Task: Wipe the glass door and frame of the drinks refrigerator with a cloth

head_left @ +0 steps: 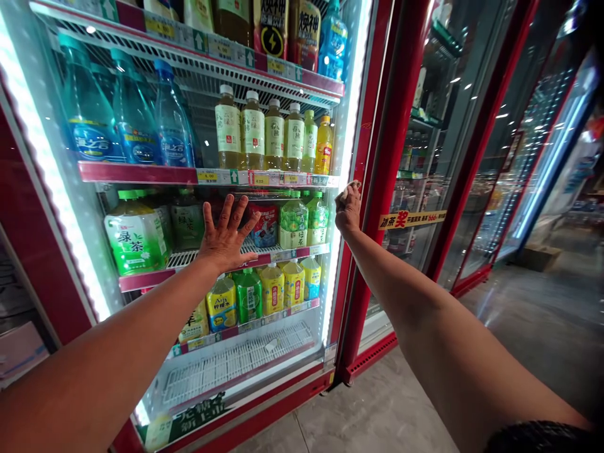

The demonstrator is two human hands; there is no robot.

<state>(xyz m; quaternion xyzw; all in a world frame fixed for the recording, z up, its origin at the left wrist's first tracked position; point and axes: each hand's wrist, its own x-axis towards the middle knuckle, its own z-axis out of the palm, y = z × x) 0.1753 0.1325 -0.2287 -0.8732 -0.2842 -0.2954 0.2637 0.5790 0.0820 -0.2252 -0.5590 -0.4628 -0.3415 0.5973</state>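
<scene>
My left hand (pixel 229 234) is spread wide, fingers apart and nothing in it, in front of the drink shelves of a red-framed display fridge (pixel 346 277). Whether its palm touches the glass, I cannot tell. Behind it are a dark-labelled green tea bottle (pixel 187 220) and a red and blue pack (pixel 264 225). My right hand (pixel 348 211) is closed around a crumpled pale cloth (pixel 353 187), at the lit right edge of the fridge. The cloth is mostly hidden by the fingers.
Large blue bottles (pixel 136 129) and smaller tea bottles (pixel 252 129) line the middle shelf. Yellow and green bottles (pixel 271 288) stand lower, above a white wire rack (pixel 240 362). More red-framed glass fridges (pixel 419 157) run along the right, over a grey floor (pixel 391 402).
</scene>
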